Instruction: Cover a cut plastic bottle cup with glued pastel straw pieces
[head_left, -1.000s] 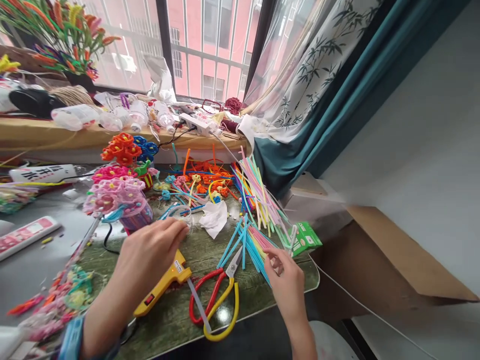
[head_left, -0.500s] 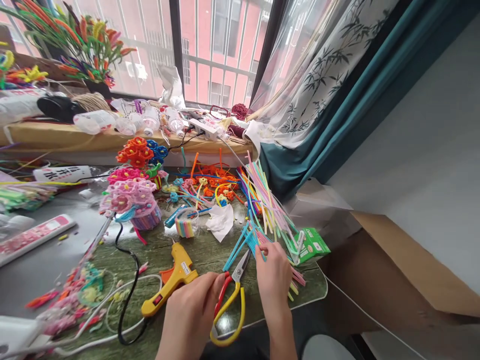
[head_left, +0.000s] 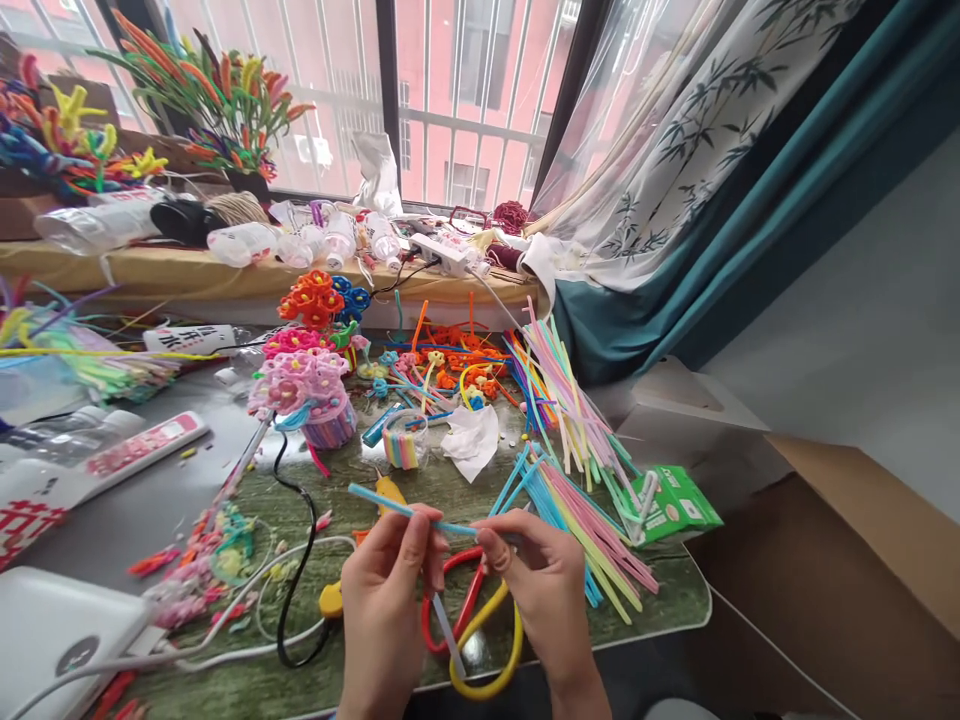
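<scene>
A light blue pipe cleaner (head_left: pixel 381 500) is held between both hands, slanting down to the right. My left hand (head_left: pixel 391 590) pinches it near its middle, and my right hand (head_left: pixel 538 580) pinches its right end. Scissors with red and yellow handles (head_left: pixel 517 650) lie below and between the hands, their blades mostly hidden. Behind my left hand is a yellow glue gun (head_left: pixel 390 492), largely covered. Cut blue, pink and yellow pipe cleaners (head_left: pixel 589 520) lie beside my right hand.
A pink flower bouquet (head_left: pixel 304 385), a small striped cup (head_left: pixel 402 449) and white paper (head_left: pixel 471 440) stand or lie behind the hands. A green packet (head_left: pixel 679 500) sits at the right edge. A black cable (head_left: pixel 311 520) and a white power bank (head_left: pixel 67 635) are at left.
My right hand has left the cut pipe cleaners and come beside my left hand. A light blue pipe cleaner is now held between them. The view has shifted left.
</scene>
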